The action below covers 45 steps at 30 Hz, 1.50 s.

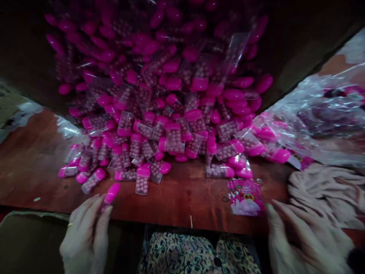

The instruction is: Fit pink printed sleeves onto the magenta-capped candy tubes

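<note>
A big heap of small clear candy containers (159, 95) with pink caps, filled with little pinkish balls, covers the reddish wooden table (182, 198). My left hand (85, 236) is at the near left edge, fingers closed round one pink-capped container (111, 193) whose cap sticks up above my fingers. My right hand (302, 239) is at the near right edge, fingertips touching a stack of pink printed labels (245, 198); its fingers are blurred.
Crumpled clear plastic bags (319, 114) with more pink items lie at the right. A beige cloth (325, 190) sits beside my right hand. Patterned fabric (199, 251) shows below the table edge. More clear plastic (67, 129) lies at the left of the heap.
</note>
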Available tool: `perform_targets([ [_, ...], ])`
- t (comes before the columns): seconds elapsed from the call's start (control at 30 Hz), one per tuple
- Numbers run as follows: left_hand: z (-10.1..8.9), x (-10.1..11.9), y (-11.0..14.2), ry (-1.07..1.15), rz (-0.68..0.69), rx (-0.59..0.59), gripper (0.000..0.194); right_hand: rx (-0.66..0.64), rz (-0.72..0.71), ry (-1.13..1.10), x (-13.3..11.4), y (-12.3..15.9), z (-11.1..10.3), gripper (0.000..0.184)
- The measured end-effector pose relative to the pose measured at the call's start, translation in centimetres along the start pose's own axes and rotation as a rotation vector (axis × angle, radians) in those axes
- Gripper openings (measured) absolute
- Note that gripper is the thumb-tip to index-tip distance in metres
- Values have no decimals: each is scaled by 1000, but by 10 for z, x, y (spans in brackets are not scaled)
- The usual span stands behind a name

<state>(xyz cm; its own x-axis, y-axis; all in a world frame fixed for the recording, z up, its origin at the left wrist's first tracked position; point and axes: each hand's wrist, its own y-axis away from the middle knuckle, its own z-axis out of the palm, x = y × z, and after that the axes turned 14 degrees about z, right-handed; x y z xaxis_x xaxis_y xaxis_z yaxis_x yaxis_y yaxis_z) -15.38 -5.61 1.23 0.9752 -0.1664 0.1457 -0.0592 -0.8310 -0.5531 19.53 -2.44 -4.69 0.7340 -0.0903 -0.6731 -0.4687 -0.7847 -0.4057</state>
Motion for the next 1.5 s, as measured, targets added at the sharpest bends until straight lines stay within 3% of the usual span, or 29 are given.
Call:
perform_targets([
  [0.1,21,44,-15,167,174,-54,27,4,-159,90,-24,-2,3,15],
  [0.2,54,83,-25,316,336,-99,32,-76,-188,89,-29,2,8,15],
  [0.27,74,99,-28,353,329,-158,30,-106,-159,99,-27,5,11,16],
  [0.37,90,111,-29,357,271,-146,26,-119,-127,100,-21,9,12,18],
  [0.6,93,111,-29,334,233,-106,27,-36,-117,137,-14,4,14,17],
  [0.77,94,110,-29,339,260,-84,40,-11,-115,94,-11,4,18,12],
  [0.9,88,112,-31,412,277,32,38,27,-86,65,-8,5,17,17],
  [1.0,77,121,-30,586,237,115,34,69,-97,43,-10,5,15,24],
  [1.07,72,130,-31,758,182,66,26,85,-116,42,-14,4,13,29],
  [1.13,69,143,-35,929,79,-84,16,101,-133,48,-19,5,12,32],
  [1.27,76,168,-50,1238,-272,-440,20,105,-178,22,-29,8,8,33],
  [1.33,83,176,-57,1440,-469,-554,23,84,-205,9,-31,9,5,32],
  [1.4,91,182,-61,1606,-629,-582,22,52,-215,-5,-32,11,3,29],
  [1.5,101,185,-62,1704,-778,-501,22,-18,-119,-77,-30,13,1,30],
])
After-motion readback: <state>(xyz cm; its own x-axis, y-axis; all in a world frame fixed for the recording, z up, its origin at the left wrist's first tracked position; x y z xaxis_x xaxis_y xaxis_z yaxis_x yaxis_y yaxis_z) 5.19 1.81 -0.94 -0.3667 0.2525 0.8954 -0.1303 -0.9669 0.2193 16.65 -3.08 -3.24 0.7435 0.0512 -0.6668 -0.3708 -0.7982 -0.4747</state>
